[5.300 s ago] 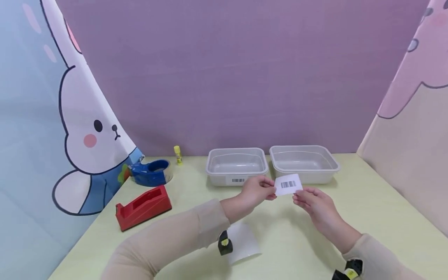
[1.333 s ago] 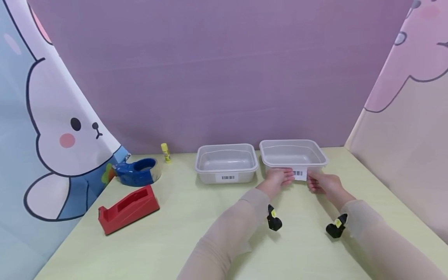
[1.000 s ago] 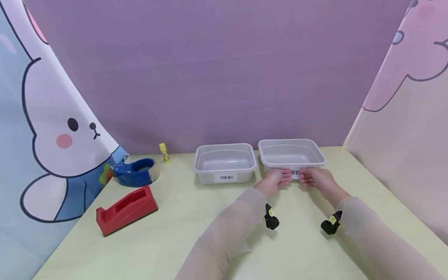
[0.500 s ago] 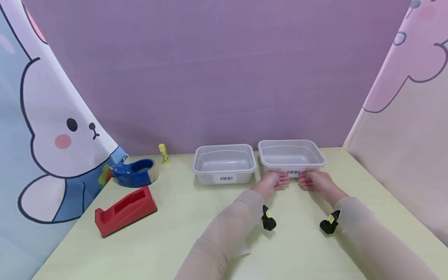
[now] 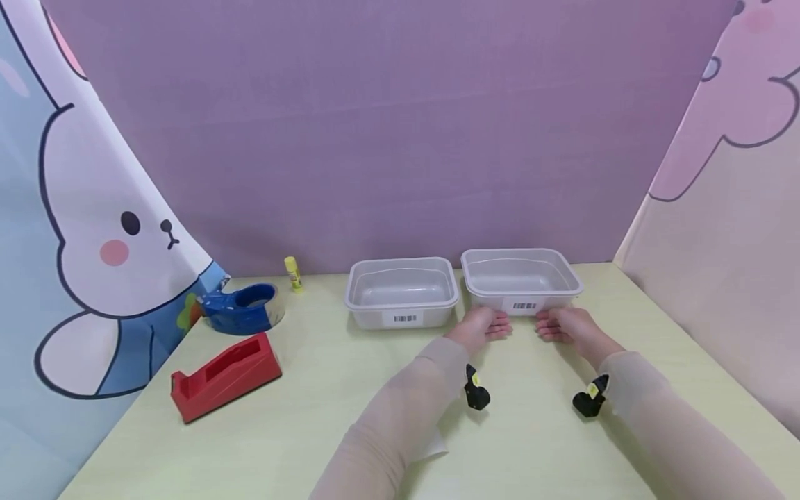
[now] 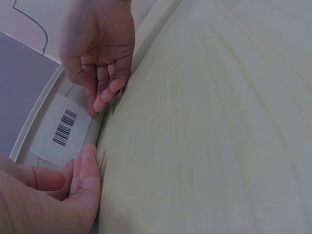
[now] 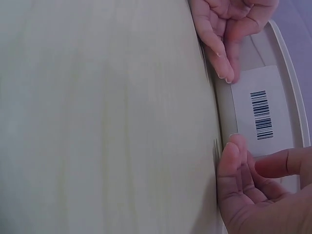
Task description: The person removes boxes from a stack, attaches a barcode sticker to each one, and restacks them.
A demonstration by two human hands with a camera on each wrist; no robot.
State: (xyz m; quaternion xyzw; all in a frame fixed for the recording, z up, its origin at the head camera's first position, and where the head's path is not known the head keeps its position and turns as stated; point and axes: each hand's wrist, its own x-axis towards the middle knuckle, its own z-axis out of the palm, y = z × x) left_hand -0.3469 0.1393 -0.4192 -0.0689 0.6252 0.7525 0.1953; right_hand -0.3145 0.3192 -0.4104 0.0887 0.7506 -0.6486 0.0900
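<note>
A white barcode label (image 5: 523, 305) lies flat against the front wall of the right-hand plastic tub (image 5: 487, 288). My left hand (image 5: 478, 328) is at its lower left corner, fingers extended and loosely bent, fingertips right at the label's edge. At the lower right corner is my right hand (image 5: 571, 328), its fingers gently bent and touching the tub's front. In the left wrist view the label (image 6: 63, 129) shows between both hands, its barcode uncovered. The right wrist view shows the same label (image 7: 261, 109) with fingertips at two of its corners.
Beside it stands a second tub (image 5: 369, 318) with its own barcode label (image 5: 403, 318). To the left are a red tape dispenser (image 5: 226, 377), a blue tape dispenser (image 5: 240, 312) and a yellow glue stick (image 5: 293, 273). White paper (image 5: 431, 446) lies partly under my left sleeve.
The label, earlier held in the air by both hands, is now on the right tub's front. Both hands smoothed along it, then slid down to its lower corners, uncovering the barcode.
</note>
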